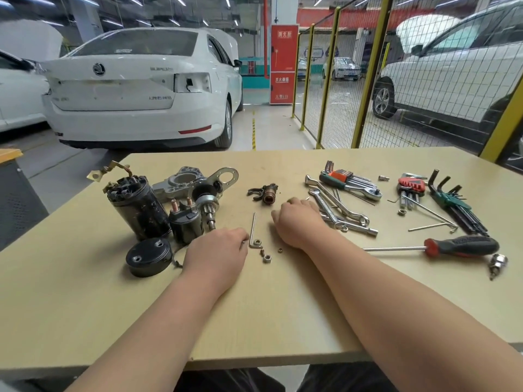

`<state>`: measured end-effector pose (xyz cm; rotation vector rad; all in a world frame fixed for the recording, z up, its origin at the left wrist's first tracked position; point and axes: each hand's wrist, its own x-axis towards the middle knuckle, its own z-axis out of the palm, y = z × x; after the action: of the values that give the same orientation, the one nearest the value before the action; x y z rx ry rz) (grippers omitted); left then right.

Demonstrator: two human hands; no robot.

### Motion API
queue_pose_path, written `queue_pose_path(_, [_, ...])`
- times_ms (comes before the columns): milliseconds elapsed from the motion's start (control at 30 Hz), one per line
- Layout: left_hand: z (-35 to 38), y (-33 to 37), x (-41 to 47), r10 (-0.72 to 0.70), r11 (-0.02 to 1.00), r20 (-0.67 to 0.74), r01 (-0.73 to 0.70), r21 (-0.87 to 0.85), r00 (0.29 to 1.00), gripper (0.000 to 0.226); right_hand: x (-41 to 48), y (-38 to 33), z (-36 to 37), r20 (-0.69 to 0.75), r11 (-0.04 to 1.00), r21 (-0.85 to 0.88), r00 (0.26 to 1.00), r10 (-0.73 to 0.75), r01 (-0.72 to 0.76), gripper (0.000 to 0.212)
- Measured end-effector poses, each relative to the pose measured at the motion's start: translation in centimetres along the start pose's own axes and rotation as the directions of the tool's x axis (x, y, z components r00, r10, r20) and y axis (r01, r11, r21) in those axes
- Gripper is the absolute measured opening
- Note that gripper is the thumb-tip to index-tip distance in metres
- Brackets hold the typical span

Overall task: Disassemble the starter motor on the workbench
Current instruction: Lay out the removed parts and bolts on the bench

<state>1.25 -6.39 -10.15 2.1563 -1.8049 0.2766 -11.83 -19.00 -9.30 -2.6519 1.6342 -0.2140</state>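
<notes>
Workshop bay with a white saloon [135,86] parked beyond and a yellow mesh fence [368,80] to the right. Both forearms lie on a pale tabletop [283,321].

Three plastic holders carry hex keys: an orange-and-green one [339,176], a red one [411,184] and a dark green one [452,200], each with its keys fanned out. Two hex keys lie loose, a long one [433,220] near the green holder and a shorter one [252,230] between the hands.

The starter motor is in pieces at the left:
- one black motor body [138,210], standing upright
- one solenoid [185,223], touching the body
- one round end cap [148,257], in front
- one grey nose housing [181,182], behind
- one shaft with pinion [208,206]
- one fork with a copper piece [264,192], lying apart, mid-table

Two nuts [266,258] sit by the short key's bend, with one screw [261,252] and one small ring [280,250] beside them. A third nut [401,212] lies below the red holder. Spanners [336,210] overlap in a heap, so I cannot count them. One screwdriver [461,246] and one chuck [496,264] lie at the right.

The left hand [218,250] rests knuckles-up, its fingers curled under at the short key's bend. The right hand [297,219] is curled likewise, beside the spanners. The fingertips of both are hidden, so I cannot tell whether either grips anything.
</notes>
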Motion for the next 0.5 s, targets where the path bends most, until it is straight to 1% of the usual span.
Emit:
queue_pose_path(67, [0.0,-0.1,1.1,0.032,0.997,0.069,-0.036,0.071,0.997,0.031,-1.2,-0.5,0.2,0.031,0.998,-0.003,0.997,-0.066,0.067,0.048])
queue_pose_path(133, [-0.2,0.0,2.1,0.032,0.992,0.125,-0.047,0.118,0.992,0.032,-3.5,-1.2,0.1,0.03,0.986,0.025,0.986,-0.163,0.162,0.04])
queue_pose_path(200, [-0.4,0.5,3.1,0.035,0.986,0.154,-0.059,0.156,0.987,0.03,-5.7,-1.4,-0.3,0.026,0.968,0.16,0.979,-0.202,0.196,0.03])
queue_pose_path(267, [-0.6,1.2,4.1,0.025,0.982,0.176,-0.057,0.178,0.984,0.025,-7.2,-1.5,-1.0,0.037,0.945,0.26,0.976,-0.216,0.199,0.029])
queue_pose_path(300, [-0.7,1.5,4.7,0.013,0.983,0.191,-0.048,0.178,0.982,0.021,-7.7,-1.6,-1.1,0.049,0.934,0.306,0.977,-0.207,0.183,0.031])
queue_pose_path(367, [-0.8,2.1,6.0,-0.021,0.985,0.236,-0.02,0.169,0.972,0.014,-8.5,-2.2,-1.2,0.102,0.93,0.338,0.977,-0.186,0.142,0.041])
queue_pose_path(467, [-0.6,2.6,7.9,-0.065,0.979,0.317,-0.001,0.203,0.946,0.019,-9.2,-4.1,-0.4,0.152,0.947,0.295,0.973,-0.176,0.126,0.062])
queue_pose_path(500, [-0.5,2.7,8.5,-0.071,0.974,0.335,-0.008,0.227,0.94,0.018,-9.4,-4.8,-0.1,0.158,0.952,0.278,0.971,-0.178,0.129,0.066])
